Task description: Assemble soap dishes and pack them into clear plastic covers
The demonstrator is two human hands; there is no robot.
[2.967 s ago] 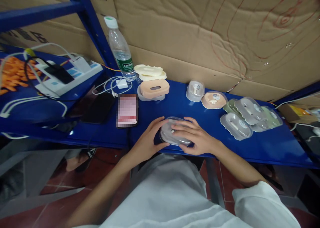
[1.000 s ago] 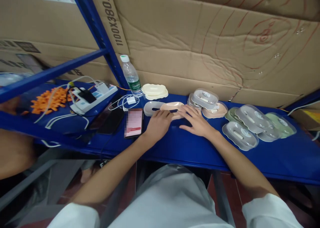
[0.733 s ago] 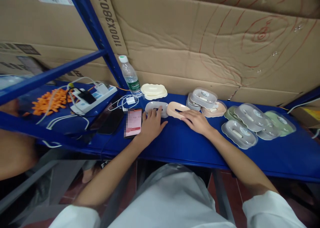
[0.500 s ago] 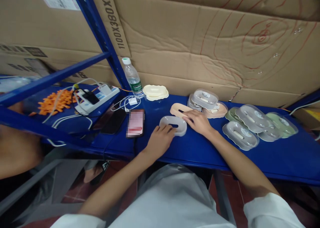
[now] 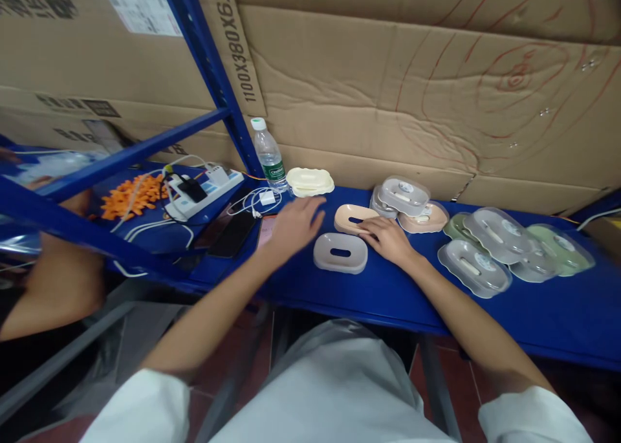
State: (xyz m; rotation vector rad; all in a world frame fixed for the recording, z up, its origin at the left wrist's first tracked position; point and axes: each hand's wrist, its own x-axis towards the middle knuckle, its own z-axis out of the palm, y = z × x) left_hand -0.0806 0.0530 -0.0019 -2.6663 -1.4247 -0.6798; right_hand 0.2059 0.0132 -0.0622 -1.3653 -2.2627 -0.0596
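My left hand (image 5: 295, 228) is in the air over a phone (image 5: 266, 229) and partly hides it; its fingers are apart and hold nothing. My right hand (image 5: 389, 239) has its fingers closed on the near right edge of a peach oval soap dish (image 5: 345, 218) with a slot in its middle. A grey soap dish (image 5: 327, 259), also slotted, lies just in front of the peach one, untouched. Beyond my left fingertips, a cream scalloped dish (image 5: 310, 183) stands by the cardboard.
Covered soap dishes (image 5: 499, 235) in grey and green are piled at the right, with another small pile (image 5: 403, 196) behind my right hand. A water bottle (image 5: 270, 158), a power strip (image 5: 208, 194) and orange pieces (image 5: 130, 197) are at the left. Another person's arm (image 5: 63, 281) is beyond the blue frame.
My left hand has let go of the grey soap dish and moved up and left, over the phone. The grey dish now lies free. My right hand stays on the peach dish.
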